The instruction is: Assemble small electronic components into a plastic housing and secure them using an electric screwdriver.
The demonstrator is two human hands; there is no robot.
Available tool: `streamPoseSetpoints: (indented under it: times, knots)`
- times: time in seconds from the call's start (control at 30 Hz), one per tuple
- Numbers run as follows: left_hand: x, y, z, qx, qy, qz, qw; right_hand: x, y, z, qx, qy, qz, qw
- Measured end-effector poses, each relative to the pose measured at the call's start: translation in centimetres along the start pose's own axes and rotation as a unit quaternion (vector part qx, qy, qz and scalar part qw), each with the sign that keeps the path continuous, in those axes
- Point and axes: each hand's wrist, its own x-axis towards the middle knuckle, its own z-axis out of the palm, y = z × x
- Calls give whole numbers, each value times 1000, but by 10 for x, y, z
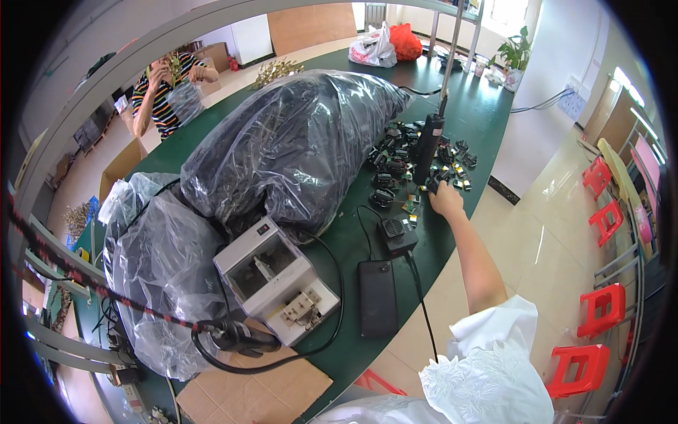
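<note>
My right hand [446, 200] reaches from a white sleeve to the near edge of a pile of small black parts with cables [395, 166] on the green table. Its fingers are bent and closed at the pile; a dark piece shows by the fingertips, too small to make out. Just above the hand hangs a black electric screwdriver [428, 150], upright on its cord. Nearer to me lie a black power adapter [378, 298] and a small black box with a round grille [397, 236]. My left hand is out of view.
Large clear bags of dark goods [282, 141] fill the middle of the table [487, 92]. A grey machine [275, 279], another black screwdriver [244, 338] and a cardboard sheet [254, 385] are at the near left. Red stools [600, 311] stand right; another person [166, 92] is far left.
</note>
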Motion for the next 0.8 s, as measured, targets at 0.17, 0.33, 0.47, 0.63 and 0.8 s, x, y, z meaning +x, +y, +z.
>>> streamPoseSetpoints:
  times: [0.17,0.33,0.47,0.63,0.8]
  knots:
    - [15,0,13,12,-12,6,1000,53,-14,15,19,68,66,995]
    - [25,1,27,16,-21,3,1000,76,3,13,54,92,111,988]
    - [29,13,34,10,-41,-3,999,57,15,2,31,95,119,988]
    - [28,18,26,14,-74,-10,997,26,3,12,-30,104,30,994]
    - [4,19,-37,115,-57,-90,988,-11,-16,-24,-53,172,-107,978]
